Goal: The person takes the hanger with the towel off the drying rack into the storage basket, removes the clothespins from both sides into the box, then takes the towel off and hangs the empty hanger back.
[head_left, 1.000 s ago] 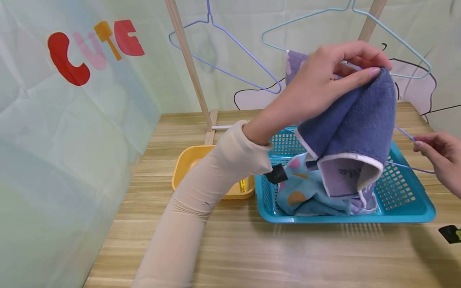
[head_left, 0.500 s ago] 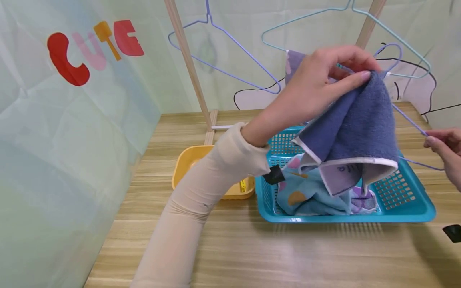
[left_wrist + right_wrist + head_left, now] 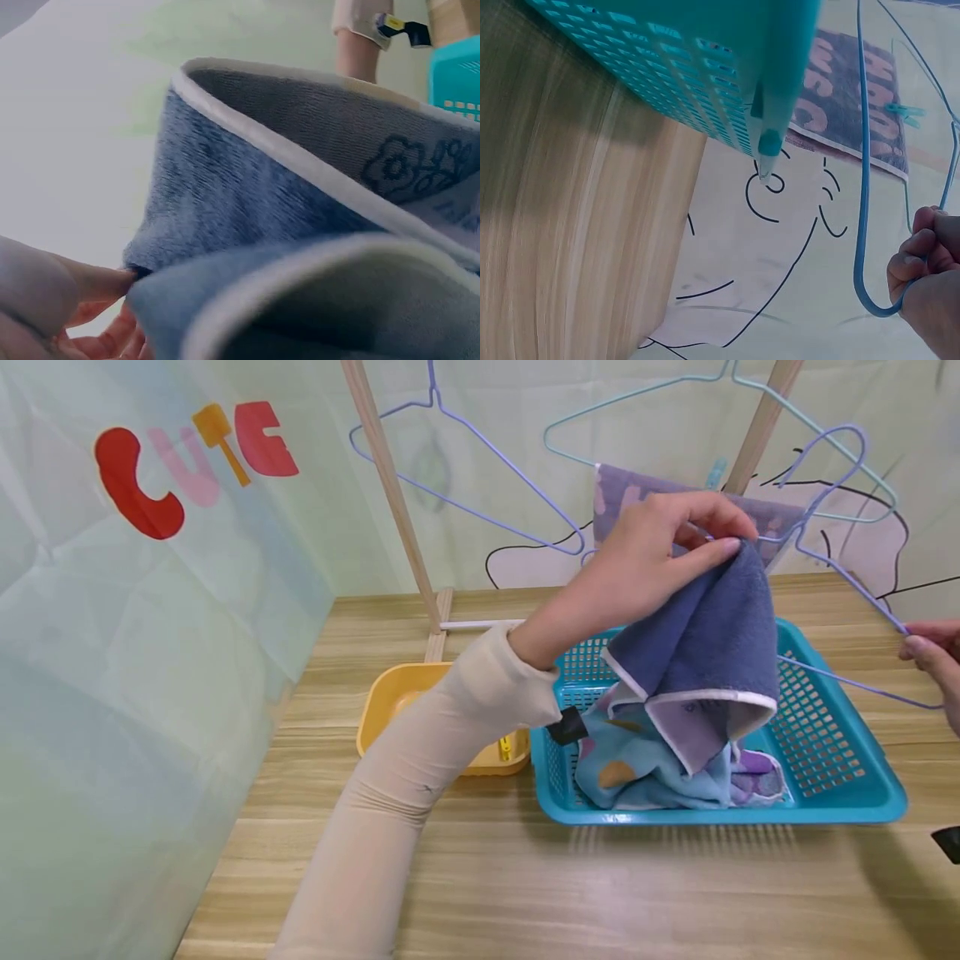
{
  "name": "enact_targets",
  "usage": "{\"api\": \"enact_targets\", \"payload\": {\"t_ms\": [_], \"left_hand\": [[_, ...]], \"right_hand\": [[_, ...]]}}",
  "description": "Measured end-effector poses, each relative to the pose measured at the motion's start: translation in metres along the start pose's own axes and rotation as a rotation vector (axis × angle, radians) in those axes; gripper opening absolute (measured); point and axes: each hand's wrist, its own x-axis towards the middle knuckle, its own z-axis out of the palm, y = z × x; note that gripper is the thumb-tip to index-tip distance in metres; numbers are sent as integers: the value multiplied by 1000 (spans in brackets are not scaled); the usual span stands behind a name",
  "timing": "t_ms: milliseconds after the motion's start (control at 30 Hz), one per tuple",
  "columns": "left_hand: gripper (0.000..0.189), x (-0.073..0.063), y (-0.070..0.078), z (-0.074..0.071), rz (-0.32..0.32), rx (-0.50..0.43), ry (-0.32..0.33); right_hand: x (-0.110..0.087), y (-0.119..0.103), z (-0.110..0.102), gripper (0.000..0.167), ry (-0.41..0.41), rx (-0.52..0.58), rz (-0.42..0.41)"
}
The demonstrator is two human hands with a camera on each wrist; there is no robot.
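My left hand (image 3: 667,552) pinches a blue towel (image 3: 720,627) with white edging, which hangs folded above the basket. Its paler inner side, with a dark flower print, shows in the left wrist view, where my fingers hold the cloth (image 3: 225,187) at one edge. At the far right, my right hand (image 3: 937,660) grips one end of a purple-blue wire hanger (image 3: 873,600). The hanger's hook is up and its other side passes behind the towel and left hand. In the right wrist view, my fingers (image 3: 922,259) curl round the wire's bend.
A teal basket (image 3: 720,817) below holds a light blue patterned towel (image 3: 652,768) and a purple cloth (image 3: 757,777). A yellow tray (image 3: 386,702) stands left of it. Behind, a purple towel (image 3: 611,497) with a clothespin (image 3: 716,472) hangs from a green hanger; another hanger (image 3: 487,514) hangs left.
The hanger in my right hand has shifted right, and its hook has come into view from behind my left hand. My left hand and the blue towel have moved down and left.
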Motion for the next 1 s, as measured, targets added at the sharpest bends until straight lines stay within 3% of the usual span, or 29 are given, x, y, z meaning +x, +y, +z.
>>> {"api": "enact_targets", "payload": {"t_ms": [100, 233, 333, 833, 1000], "left_hand": [[21, -1, -7, 3, -16, -11, -4], [20, -3, -12, 4, -45, -20, -7], [20, -3, -13, 4, -57, -16, -10], [17, -16, -32, -2, -105, -80, 28], [16, -23, -42, -8, -72, -88, 28]], "right_hand": [[2, -59, 13, 18, -6, 35, 64], [4, -133, 30, 35, 1, 34, 136], [5, -155, 36, 40, -2, 40, 141], [6, -153, 39, 44, -28, 44, 162], [9, -150, 39, 45, -31, 35, 138]]}}
